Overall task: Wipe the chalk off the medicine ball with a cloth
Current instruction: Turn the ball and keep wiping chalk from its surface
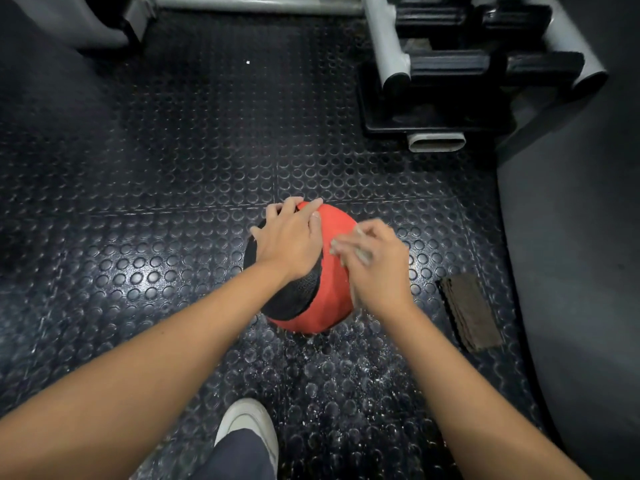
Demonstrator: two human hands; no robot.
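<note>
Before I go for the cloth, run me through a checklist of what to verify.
1. Medicine ball steadied on the floor: ok, left hand spread on top.
2. Cloth in sight: ok, folded on the floor right of the ball, untouched.
3. Right hand free to take it: cannot tell, blurred, whitish at the fingers.
4. Path from ball to cloth: ok, bare floor between.
5. Chalk on the ball: cannot tell; white dust speckles the floor nearby.

No legible text, label, brand, number or sign noted on medicine ball (332, 292), cloth (471, 313), studded floor mat (173, 150) or grey equipment frame (384, 39).
</note>
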